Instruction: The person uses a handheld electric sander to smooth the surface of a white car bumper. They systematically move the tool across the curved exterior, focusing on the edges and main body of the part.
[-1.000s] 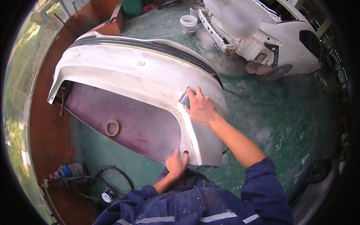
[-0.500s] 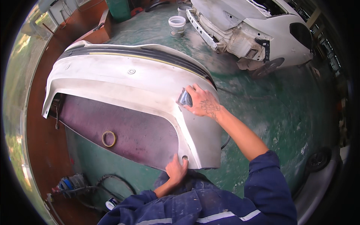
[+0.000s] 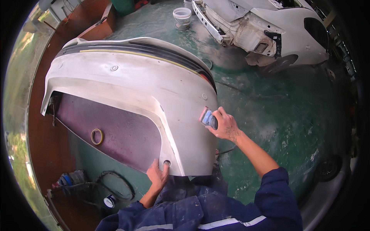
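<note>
A large white car bumper (image 3: 127, 79) with rubbed, greyish patches and a dark upper edge lies before me. My right hand (image 3: 224, 125) is closed around a small blue-and-black sanding block (image 3: 209, 118) with a pinkish pad edge. It is tilted at the right side of the bumper; whether the pad touches the surface I cannot tell. My left hand (image 3: 157, 173) grips the near corner of the bumper, its thumb beside a round hole. A yellow roll of tape (image 3: 97, 136) rests on the purple-tinted panel (image 3: 123, 131) framed by the bumper.
A partly stripped white car (image 3: 277, 34) stands at the far right, with a white bucket (image 3: 182, 17) left of it. Lower left are a hose (image 3: 119, 181) and a small can (image 3: 110, 201) on the green floor (image 3: 266, 115). A low reddish-brown wall (image 3: 40, 146) runs along the left.
My right hand has moved the sanding block right and nearer, down the bumper's side. The bumper and my left hand appear shifted left in view; the left hand keeps its hold.
</note>
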Available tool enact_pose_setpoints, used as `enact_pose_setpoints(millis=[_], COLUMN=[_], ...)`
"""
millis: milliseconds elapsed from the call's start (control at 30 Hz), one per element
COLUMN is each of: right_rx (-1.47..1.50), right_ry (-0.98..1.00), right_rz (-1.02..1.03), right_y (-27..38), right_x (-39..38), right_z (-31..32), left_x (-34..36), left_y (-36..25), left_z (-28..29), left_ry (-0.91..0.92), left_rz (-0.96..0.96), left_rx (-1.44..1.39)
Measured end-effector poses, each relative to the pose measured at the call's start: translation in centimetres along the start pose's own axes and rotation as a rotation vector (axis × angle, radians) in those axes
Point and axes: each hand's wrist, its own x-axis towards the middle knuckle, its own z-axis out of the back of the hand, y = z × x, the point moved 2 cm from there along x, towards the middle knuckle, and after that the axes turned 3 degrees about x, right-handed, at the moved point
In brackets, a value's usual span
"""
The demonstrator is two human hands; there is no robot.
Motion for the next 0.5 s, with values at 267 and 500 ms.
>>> enact_pose_setpoints(millis=[267, 500], right_rx=[0.189, 0.285], right_ry=[-0.063, 0.133], right_rz=[0.002, -0.033], right_y=[-3.6, -0.6], right_x=[-5.3, 8.2], right_z=[-2.2, 3.3], left_x=[-15.9, -13.1], left_y=[-1.8, -5.0], left_z=[-8.1, -16.4], left_ry=[0.035, 0.115], left_rz=[0.493, 0.64], left_rx=[-0.81, -1.27])
